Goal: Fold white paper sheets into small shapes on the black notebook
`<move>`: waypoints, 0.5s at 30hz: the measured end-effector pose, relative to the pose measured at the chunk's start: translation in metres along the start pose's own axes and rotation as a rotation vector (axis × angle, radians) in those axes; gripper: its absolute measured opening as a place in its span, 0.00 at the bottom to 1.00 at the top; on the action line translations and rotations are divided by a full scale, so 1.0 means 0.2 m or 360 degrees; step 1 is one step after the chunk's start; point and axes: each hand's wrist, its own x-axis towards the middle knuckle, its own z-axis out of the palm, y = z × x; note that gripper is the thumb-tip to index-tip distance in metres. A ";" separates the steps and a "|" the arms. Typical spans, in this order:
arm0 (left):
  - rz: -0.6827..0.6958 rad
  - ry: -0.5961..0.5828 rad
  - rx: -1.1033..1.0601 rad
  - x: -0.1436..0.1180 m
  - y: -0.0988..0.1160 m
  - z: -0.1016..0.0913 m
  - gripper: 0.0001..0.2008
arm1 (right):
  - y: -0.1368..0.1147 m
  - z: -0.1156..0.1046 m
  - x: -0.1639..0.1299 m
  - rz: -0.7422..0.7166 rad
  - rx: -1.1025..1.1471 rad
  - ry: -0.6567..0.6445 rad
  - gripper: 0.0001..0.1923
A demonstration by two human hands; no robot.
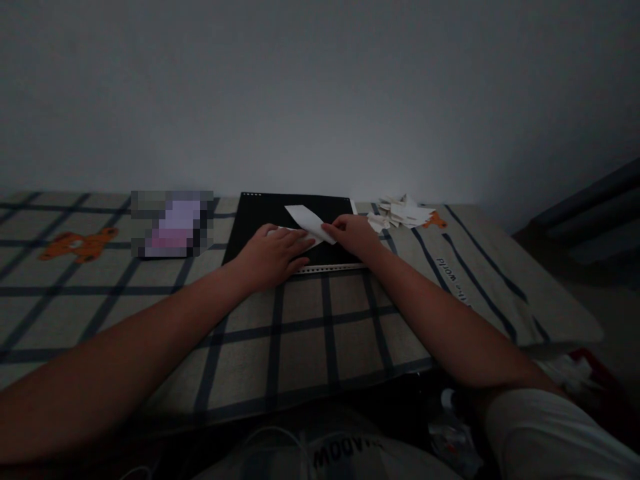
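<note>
Head view, dim light. A white sheet of paper (306,223) lies on a black board (260,220) that rests on a checked cloth (320,320) of pale beige crossed by dark blue lines. The paper is folded: one long, narrow flap with a pointed end rises at a slant from lower right to upper left, lifted clear of the board, while the remainder lies flat beneath the hands. Its surface is plain, without visible print, and its edges read as straight, sharp creases.

The left hand (273,257) lies palm down with fingers spread flat, pressing the lower part of the paper against the board; it is neither clenched nor gripping anything. The right hand (353,235) pinches the right end of the raised flap between thumb and fingertips, closed on the paper.

The board's near edge carries a pale strip (330,268) just in front of the hands. To the right of the board, near its far corner, sits a heap of small folded white paper pieces (400,215), just beside an orange cartoon figure (436,220) printed on the cloth. A second orange figure (80,243) is printed far to the left. Between it and the board lies a blurred pink and grey object (173,223). A plain wall (320,93) stands behind.
</note>
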 end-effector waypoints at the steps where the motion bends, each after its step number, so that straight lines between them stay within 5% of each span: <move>1: -0.0002 0.0013 0.0008 0.00 0.00 0.00 0.24 | 0.00 0.00 -0.01 -0.0019 0.0042 -0.0017 0.16; 15: 0.0027 -0.0062 -0.0134 0.01 0.00 0.02 0.26 | 0.00 -0.02 0.00 -0.0123 0.0086 -0.0080 0.10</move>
